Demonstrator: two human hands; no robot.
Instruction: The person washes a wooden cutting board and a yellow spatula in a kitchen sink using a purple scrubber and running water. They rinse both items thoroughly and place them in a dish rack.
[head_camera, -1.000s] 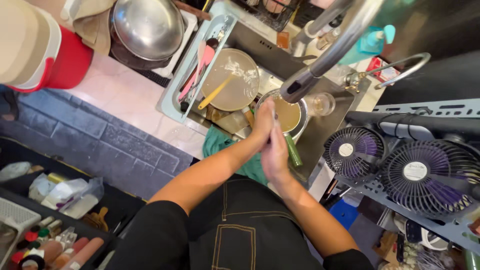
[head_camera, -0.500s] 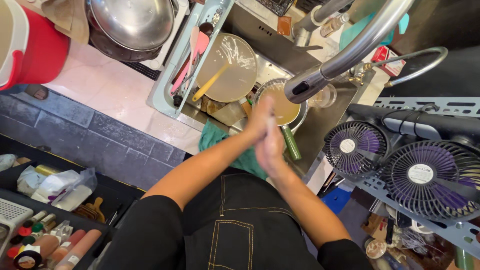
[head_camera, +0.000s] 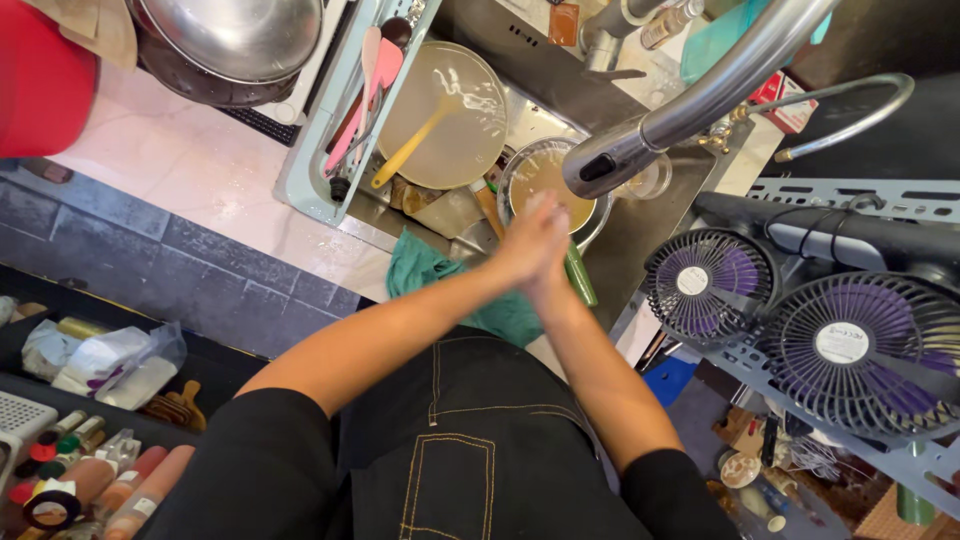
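Observation:
My left hand (head_camera: 520, 243) and my right hand (head_camera: 552, 250) are pressed flat together, palm to palm, over the front edge of the steel sink (head_camera: 640, 235). Neither holds anything. They hover just below the tap spout (head_camera: 615, 160) and over a metal bowl (head_camera: 545, 180) filled with brownish water. A large round lid (head_camera: 445, 115) with a yellow spatula (head_camera: 410, 145) on it lies in the sink to the left. A green handle (head_camera: 580, 275) pokes out beneath my hands.
A pale green utensil tray (head_camera: 310, 190) holds pink and white spatulas. A steel wok (head_camera: 235, 40) sits on the white counter beside a red container (head_camera: 40, 80). A teal cloth (head_camera: 430, 270) hangs over the sink edge. Two fans (head_camera: 780, 320) stand at right.
My joined hands stay together, shifting slightly against each other over the sink. The view has moved a little to the right and down.

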